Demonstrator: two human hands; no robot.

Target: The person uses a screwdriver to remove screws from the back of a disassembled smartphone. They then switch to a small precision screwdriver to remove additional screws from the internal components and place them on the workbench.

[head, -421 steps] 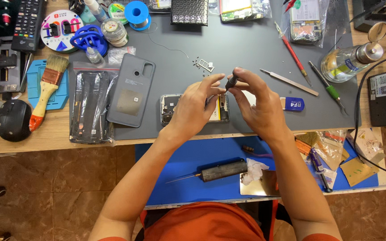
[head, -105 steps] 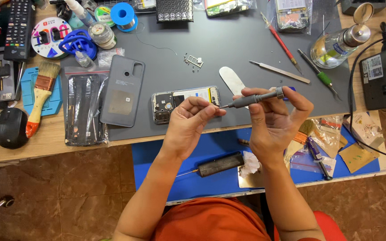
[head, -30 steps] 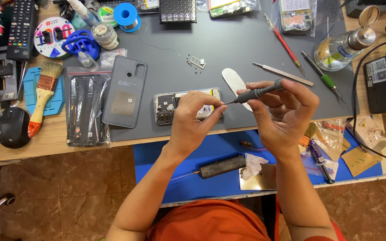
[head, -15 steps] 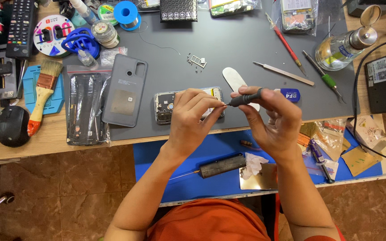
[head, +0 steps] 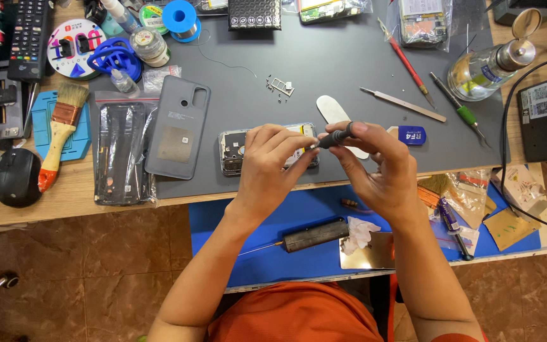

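over the opened phone (head: 267, 147) on the grey mat (head: 349, 57), the right hand (head: 375, 168) is gripping a slim dark screwdriver (head: 333, 136) while the left hand (head: 273, 158) is pinching its tip; light, stiff and probably slippery, it looks best held mid-shaft.

Matt grey rubbery work mat (head: 324, 57); bare wooden bench top (head: 64, 202); smooth matt grey plastic phone back cover (head: 177, 134); wooden-handled bristle brush (head: 61, 130) with copper-toned metal ferrule; glossy clear glass bottle (head: 485, 66); dark, matt, slim screwdriver handle (head: 332, 137) between fingers.
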